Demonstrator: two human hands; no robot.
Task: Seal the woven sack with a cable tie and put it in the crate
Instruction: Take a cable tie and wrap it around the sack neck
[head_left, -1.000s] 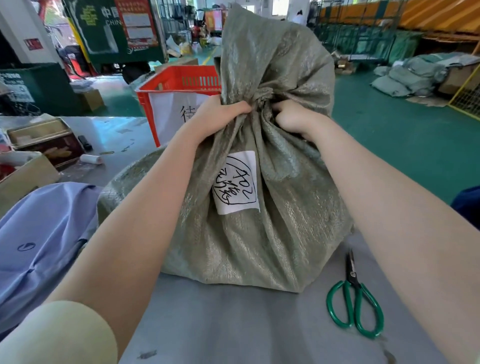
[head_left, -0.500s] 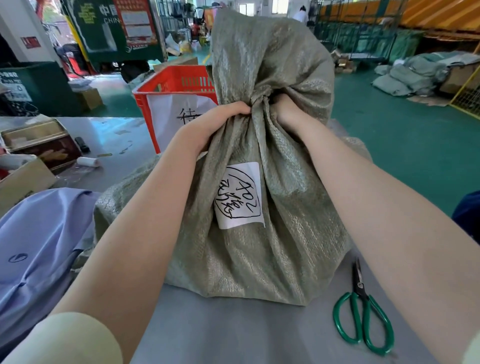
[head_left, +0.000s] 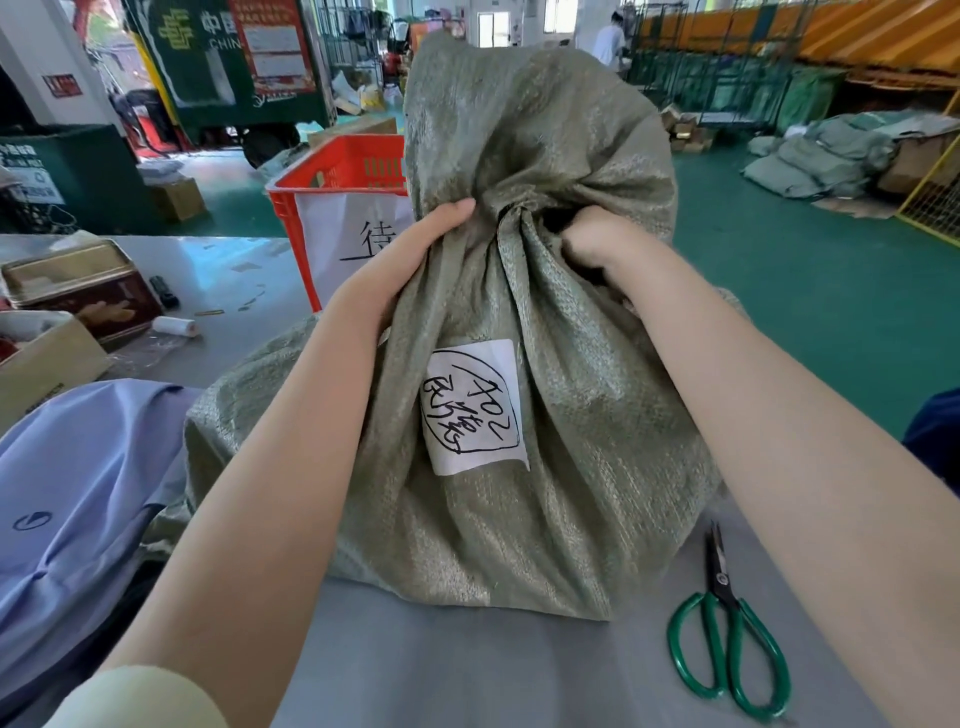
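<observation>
A full grey-green woven sack (head_left: 582, 415) stands upright on the grey table, a white handwritten label (head_left: 472, 405) on its front. Its top is gathered into a neck, with loose fabric fanning out above. My left hand (head_left: 415, 249) grips the neck from the left side. My right hand (head_left: 592, 244) is closed on the neck from the right, fingers buried in the folds. A thin dark band shows around the neck between my hands; whether it is a cable tie I cannot tell. The red plastic crate (head_left: 337, 187) with a white paper sign stands behind the sack to the left.
Green-handled scissors (head_left: 727, 639) lie on the table at the front right. A blue garment (head_left: 67, 499) lies at the left, with a cardboard box (head_left: 41, 364), a tin (head_left: 78, 291) and a small white roll (head_left: 174, 326) behind it. The table's right edge drops to a green floor.
Both hands stay closed on the sack's neck. The sack has shifted slightly and my right hand has worked deeper into the folds.
</observation>
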